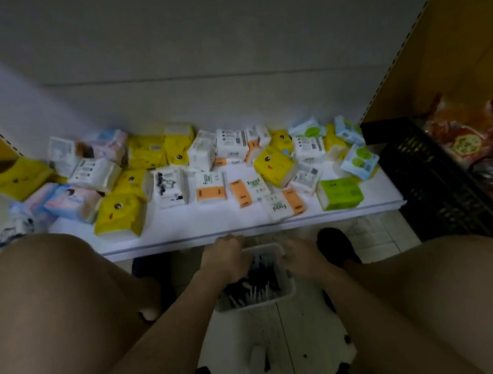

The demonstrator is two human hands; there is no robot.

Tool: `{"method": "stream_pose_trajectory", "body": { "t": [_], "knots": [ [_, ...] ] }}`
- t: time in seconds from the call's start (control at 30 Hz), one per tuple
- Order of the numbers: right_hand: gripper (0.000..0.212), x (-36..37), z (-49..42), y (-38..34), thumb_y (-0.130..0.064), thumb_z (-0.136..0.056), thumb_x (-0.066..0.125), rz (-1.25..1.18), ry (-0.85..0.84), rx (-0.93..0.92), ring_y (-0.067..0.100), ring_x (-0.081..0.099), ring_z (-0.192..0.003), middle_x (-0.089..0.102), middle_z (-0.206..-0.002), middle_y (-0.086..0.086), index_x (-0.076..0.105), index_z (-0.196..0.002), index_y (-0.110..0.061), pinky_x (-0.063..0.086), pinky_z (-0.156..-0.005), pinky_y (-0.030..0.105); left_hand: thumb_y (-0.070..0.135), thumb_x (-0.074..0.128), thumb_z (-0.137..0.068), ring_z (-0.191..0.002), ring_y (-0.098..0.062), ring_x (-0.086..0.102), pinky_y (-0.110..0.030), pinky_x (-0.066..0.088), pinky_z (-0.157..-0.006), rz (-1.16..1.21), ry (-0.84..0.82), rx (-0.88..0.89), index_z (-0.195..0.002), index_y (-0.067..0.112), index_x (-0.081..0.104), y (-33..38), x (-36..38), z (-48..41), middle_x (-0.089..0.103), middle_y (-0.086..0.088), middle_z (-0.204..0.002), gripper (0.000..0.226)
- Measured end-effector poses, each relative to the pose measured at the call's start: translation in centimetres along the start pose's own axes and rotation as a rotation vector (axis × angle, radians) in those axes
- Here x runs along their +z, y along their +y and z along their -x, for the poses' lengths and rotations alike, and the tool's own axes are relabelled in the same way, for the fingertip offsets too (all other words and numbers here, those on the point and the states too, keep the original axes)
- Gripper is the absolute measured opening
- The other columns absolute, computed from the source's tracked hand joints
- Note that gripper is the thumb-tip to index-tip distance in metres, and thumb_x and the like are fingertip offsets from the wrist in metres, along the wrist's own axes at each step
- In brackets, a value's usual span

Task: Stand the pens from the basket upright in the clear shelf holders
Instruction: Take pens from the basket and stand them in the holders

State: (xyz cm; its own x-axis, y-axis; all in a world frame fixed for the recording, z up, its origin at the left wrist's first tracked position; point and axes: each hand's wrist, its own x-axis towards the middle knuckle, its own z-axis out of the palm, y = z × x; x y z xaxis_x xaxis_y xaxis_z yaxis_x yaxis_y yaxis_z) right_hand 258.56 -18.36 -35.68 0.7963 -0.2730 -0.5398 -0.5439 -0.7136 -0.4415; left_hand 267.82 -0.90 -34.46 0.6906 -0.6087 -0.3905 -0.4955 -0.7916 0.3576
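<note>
White basket, dark pens; left hand and right hand at it, grips unclear.

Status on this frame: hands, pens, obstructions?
Both at basket rim: left hand, right hand; grip unclear. Pens lie in basket, on floor. No holders in view; tissue packs crowd shelf.

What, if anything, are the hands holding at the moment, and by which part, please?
It cannot be told: the left hand and right hand are both at the white basket, but blur hides any grip.
</note>
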Motion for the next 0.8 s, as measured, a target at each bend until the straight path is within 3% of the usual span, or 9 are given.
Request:
{"method": "stream_pose_trajectory", "body": {
  "t": [0.03, 0.1, 0.17, 0.23, 0.33, 0.43, 0.53, 0.63, 0.8],
  "knots": [
    [0.004, 0.7, -0.6, 0.8, -0.023, -0.093, 0.058, 0.003, -0.027, 0.003, 0.010, 0.056, -0.075, 0.058, -0.092, -0.006, 0.060, -0.096, -0.024, 0.046, -0.067, 0.025, 0.041, 0.057, -0.088, -0.102, -0.025, 0.060, -0.039, 0.053, -0.083, -0.006, -0.049, -0.028, -0.115, 0.022, 0.060, -0.4, 0.8, -0.3, 0.063, -0.003, -0.113, 0.033],
    [0.032, 1.5, -1.7, 1.9, -0.021, -0.094, 0.059, 0.001, -0.105, 0.051, 0.002, 0.042, -0.063, 0.043, -0.077, -0.010, 0.038, -0.075, -0.038, 0.038, -0.063, 0.019, 0.039, 0.053, -0.091, -0.104, -0.026, 0.060, -0.039, 0.053, -0.086, -0.012, -0.140, -0.091, -0.118, 0.019, 0.059, -1.6, 2.3, -1.0, 0.063, -0.005, -0.116, 0.034],
    [0.014, 2.4, -2.4, 2.6, -0.025, -0.096, 0.056, 0.000, -0.203, 0.095, 0.005, 0.049, -0.076, 0.050, -0.093, -0.007, 0.049, -0.096, -0.037, 0.037, -0.070, 0.021, 0.036, 0.053, -0.089, -0.107, -0.027, 0.059, -0.041, 0.053, -0.089, 0.009, -0.218, -0.164, -0.124, 0.019, 0.057, -3.0, 4.1, -2.0, 0.061, -0.006, -0.120, 0.039],
    [0.044, 3.3, -3.5, 3.3, -0.028, -0.098, 0.052, 0.028, -0.273, 0.125, 0.021, 0.055, -0.102, 0.051, -0.129, 0.008, 0.043, -0.139, -0.016, 0.040, -0.079, 0.026, 0.034, 0.054, -0.086, -0.109, -0.027, 0.058, -0.040, 0.052, -0.091, 0.056, -0.268, -0.209, -0.130, 0.019, 0.054, -4.2, 6.3, -3.2, 0.059, -0.007, -0.124, 0.046],
    [0.043, 4.4, -5.3, 3.9, -0.029, -0.098, 0.051, 0.007, -0.283, 0.162, 0.017, 0.054, -0.085, 0.061, -0.114, 0.013, 0.049, -0.132, -0.003, 0.043, -0.071, 0.024, 0.029, 0.052, -0.090, -0.116, -0.027, 0.054, -0.035, 0.046, -0.096, 0.157, -0.350, -0.292, -0.134, 0.012, 0.050, -5.1, 10.2, -4.8, 0.056, -0.011, -0.129, 0.047],
    [0.020, 6.0, -7.0, 4.4, -0.033, -0.096, 0.057, -0.097, -0.279, 0.224, 0.005, 0.044, -0.066, 0.054, -0.091, 0.000, 0.056, -0.106, -0.017, 0.034, -0.052, 0.014, 0.028, 0.050, -0.094, -0.128, -0.031, 0.045, -0.048, 0.013, -0.119, 0.221, -0.408, -0.334, -0.127, 0.009, 0.057, -5.9, 13.6, -5.9, 0.057, -0.016, -0.127, 0.039],
    [0.036, 7.3, -8.5, 4.6, -0.030, -0.095, 0.056, -0.130, -0.313, 0.240, 0.010, 0.049, -0.079, 0.059, -0.113, 0.008, 0.056, -0.126, -0.012, 0.038, -0.063, 0.017, 0.025, 0.050, -0.094, -0.109, -0.030, 0.056, -0.039, 0.036, -0.105, 0.337, -0.448, -0.377, -0.113, 0.007, 0.064, -6.3, 15.1, -6.8, 0.065, -0.015, -0.111, 0.030],
    [0.039, 8.6, -9.2, 4.9, -0.027, -0.095, 0.056, -0.178, -0.319, 0.285, 0.008, 0.045, -0.066, 0.056, -0.096, 0.007, 0.057, -0.128, -0.007, 0.041, -0.066, 0.022, 0.024, 0.052, -0.093, -0.097, -0.027, 0.058, -0.024, 0.042, -0.071, 0.466, -0.463, -0.452, -0.112, 0.002, 0.063, -6.8, 16.1, -7.8, 0.064, -0.017, -0.112, 0.030],
    [0.009, 10.0, -9.2, 5.1, -0.016, -0.095, 0.054, -0.304, -0.351, 0.359, 0.018, 0.050, -0.075, 0.053, -0.087, 0.008, 0.062, -0.097, -0.011, 0.036, -0.055, 0.021, 0.011, 0.055, -0.092, -0.094, -0.023, 0.052, -0.031, 0.041, -0.074, 0.698, -0.402, -0.545, -0.095, 0.009, 0.055, -6.2, 16.6, -7.8, 0.057, -0.010, -0.094, 0.004]
  ]
}}
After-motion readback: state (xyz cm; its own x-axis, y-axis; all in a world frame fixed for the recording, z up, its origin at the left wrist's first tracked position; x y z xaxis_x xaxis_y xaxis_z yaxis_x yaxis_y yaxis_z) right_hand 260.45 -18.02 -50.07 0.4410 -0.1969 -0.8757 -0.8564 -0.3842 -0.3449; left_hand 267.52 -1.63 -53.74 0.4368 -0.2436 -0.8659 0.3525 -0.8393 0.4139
